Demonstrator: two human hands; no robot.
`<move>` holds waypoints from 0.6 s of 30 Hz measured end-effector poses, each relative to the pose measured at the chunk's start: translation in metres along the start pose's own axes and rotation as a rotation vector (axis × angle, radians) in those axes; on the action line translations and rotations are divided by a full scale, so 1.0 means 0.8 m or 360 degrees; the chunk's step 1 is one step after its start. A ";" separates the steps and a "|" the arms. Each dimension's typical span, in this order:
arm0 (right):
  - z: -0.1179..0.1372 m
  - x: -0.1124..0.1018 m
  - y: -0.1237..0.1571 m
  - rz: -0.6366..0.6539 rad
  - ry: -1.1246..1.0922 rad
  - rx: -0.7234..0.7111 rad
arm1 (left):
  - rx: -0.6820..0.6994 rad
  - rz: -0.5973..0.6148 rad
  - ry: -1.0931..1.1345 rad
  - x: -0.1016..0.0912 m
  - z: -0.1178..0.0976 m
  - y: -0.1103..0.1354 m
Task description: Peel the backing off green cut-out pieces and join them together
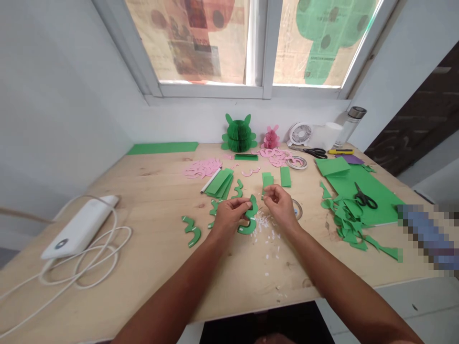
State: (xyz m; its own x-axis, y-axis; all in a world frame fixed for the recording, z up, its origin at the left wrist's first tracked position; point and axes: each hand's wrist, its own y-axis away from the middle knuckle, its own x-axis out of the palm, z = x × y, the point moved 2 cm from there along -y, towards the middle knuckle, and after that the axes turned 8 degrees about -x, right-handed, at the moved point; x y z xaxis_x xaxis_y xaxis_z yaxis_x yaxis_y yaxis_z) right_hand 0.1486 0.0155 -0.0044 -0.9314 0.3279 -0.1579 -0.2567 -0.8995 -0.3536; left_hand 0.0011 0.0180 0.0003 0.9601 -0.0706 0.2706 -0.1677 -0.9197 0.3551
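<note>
So I've got a scalloped, wavy piece of green card or paper (254, 208) pretty much mid-bench, just in front of the left hand (229, 217). Thumb and index finger are closed on its inner edge, and I can't tell if it's lifted off the wood or just skimming it. The right hand (281, 206) hovers just beside it, fingertips drawn nearly together; can't make out if anything's in there, could be something tiny.

There are small white strips on the green, so my guess is the step is picking off bits of backing. For that I'd keep the left pinch light but steady close to whichever strip I'm on, so the thin curve doesn't bend, and lift from one corner with the right fingers.

Pose-wise, both forearms come in from the near edge and angle inward, hands nearly meeting. Nice and symmetrical imo.

Further out: tiny white scraps (263, 222) between the hands, another wavy green cutout (197, 235) lying off to the left, a roll of tape (299, 210) partly behind the right wrist, and crumpled green paper offcuts (349, 220) over on the right of the bench (154, 267).
</note>
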 end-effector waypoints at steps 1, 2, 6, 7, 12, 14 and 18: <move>0.000 0.000 0.001 0.0027 0.0034 -0.0017 | -0.0017 0.0011 0.0047 0.001 -0.001 0.001; 0.001 0.001 0.001 0.0060 0.0069 -0.0026 | -0.0025 0.0023 0.0089 0.002 -0.001 0.002; 0.006 0.002 0.005 0.0207 0.0212 -0.0055 | -0.0010 0.0045 0.0219 0.004 -0.004 0.005; 0.008 0.002 0.006 0.0225 0.0237 -0.0062 | -0.0009 0.0041 0.0244 0.004 -0.005 0.005; 0.013 0.004 0.007 0.0229 0.0213 -0.0019 | -0.0033 0.0015 0.0297 0.002 -0.007 0.002; 0.015 0.005 0.008 0.0271 0.0133 0.0028 | -0.0029 0.0011 0.0293 0.001 -0.007 0.001; 0.018 0.008 0.010 0.0395 -0.0080 0.0082 | -0.0015 0.0040 0.0270 0.000 -0.003 -0.003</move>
State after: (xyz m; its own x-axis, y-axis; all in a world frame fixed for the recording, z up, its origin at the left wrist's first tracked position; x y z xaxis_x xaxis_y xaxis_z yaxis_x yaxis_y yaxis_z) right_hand 0.1366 0.0066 0.0053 -0.9788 0.0816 -0.1876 -0.0301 -0.9646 -0.2621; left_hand 0.0012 0.0210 0.0018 0.9040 -0.0267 0.4267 -0.1942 -0.9148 0.3543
